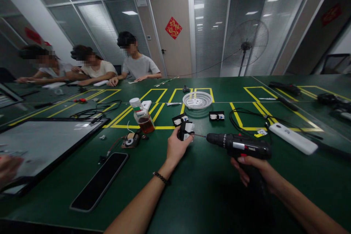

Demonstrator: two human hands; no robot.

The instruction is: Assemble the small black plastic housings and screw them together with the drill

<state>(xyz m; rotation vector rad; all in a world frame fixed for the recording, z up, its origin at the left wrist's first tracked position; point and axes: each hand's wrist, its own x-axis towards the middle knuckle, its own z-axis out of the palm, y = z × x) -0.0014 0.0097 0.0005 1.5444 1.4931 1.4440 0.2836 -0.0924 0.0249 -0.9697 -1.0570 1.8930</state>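
Observation:
A black cordless drill [246, 146] is gripped in my right hand [255, 168], its long thin bit pointing left. My left hand [177, 144] pinches a small black-and-white part [188, 131], and the bit's tip reaches that part's right side. Whether the tip sits in a screw is too small to tell. Just beyond my left hand lies a similar black-and-white part [180, 119]. Another such part [216, 116] rests farther right, above the drill's chuck.
Behind the parts stands a white plastic basket [197, 106]. A bottle of brown liquid [145, 122], a phone [100, 181] and a framed panel [55, 146] are on the left. To the right lie a white power strip [293, 138] and black cables. Several people sit across the table.

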